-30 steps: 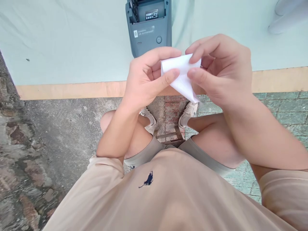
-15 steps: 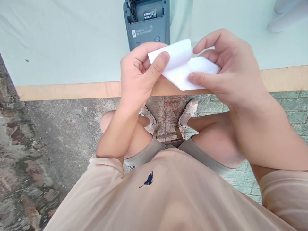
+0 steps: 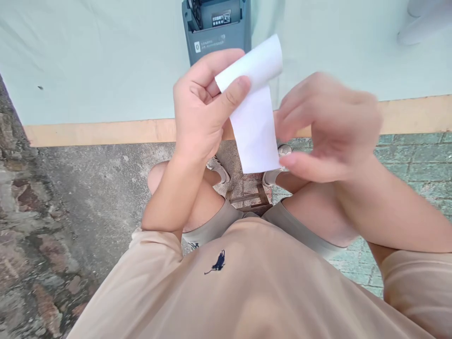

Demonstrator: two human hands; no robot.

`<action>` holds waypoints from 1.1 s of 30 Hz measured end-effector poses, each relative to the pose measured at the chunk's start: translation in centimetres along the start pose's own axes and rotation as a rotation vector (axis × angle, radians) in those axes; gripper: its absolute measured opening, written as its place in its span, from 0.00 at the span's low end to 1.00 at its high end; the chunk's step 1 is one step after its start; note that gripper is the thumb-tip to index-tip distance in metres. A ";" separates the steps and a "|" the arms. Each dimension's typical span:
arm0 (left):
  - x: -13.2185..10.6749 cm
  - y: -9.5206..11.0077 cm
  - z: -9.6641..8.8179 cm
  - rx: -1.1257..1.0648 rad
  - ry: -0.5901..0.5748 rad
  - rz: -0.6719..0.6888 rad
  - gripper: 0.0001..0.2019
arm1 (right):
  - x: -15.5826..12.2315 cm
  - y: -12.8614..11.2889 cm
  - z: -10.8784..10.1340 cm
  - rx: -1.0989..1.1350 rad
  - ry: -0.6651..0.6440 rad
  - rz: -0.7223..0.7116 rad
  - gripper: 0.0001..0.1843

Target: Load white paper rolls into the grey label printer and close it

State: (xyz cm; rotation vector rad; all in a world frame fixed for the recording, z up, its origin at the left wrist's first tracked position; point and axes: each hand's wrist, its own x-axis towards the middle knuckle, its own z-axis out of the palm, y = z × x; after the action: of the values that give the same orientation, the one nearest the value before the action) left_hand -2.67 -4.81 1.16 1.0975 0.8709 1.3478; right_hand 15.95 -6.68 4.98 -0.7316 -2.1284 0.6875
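My left hand grips a roll of white paper, thumb across its front and fingers behind. From the roll a loose strip of paper hangs down past the table edge. Beside the strip's lower right corner, my right hand is blurred, its thumb and fingers apart with nothing held between them. Behind the left hand lies a dark grey portable printer with its paper compartment uncovered; its lower part is hidden by the hand.
The table has a pale green cover with a tan front edge. Whitish rounded objects lie at the far right. Below are my knees, shoes and part of a wooden stool. A stone wall stands on the left.
My right hand has let go of the paper strip and moved down. The strip now hangs straighter and lower, and the roll has tilted up slightly in my left hand.
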 end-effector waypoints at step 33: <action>-0.9 0.5 1.6 -0.090 -0.090 -0.037 0.19 | 0.9 -0.4 1.9 0.534 0.126 0.583 0.13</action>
State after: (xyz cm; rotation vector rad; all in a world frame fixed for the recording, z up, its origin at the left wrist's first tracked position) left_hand -1.39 -5.96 1.99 1.0592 0.7546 1.2845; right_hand 13.82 -6.79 4.63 -1.0563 -1.4999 1.4070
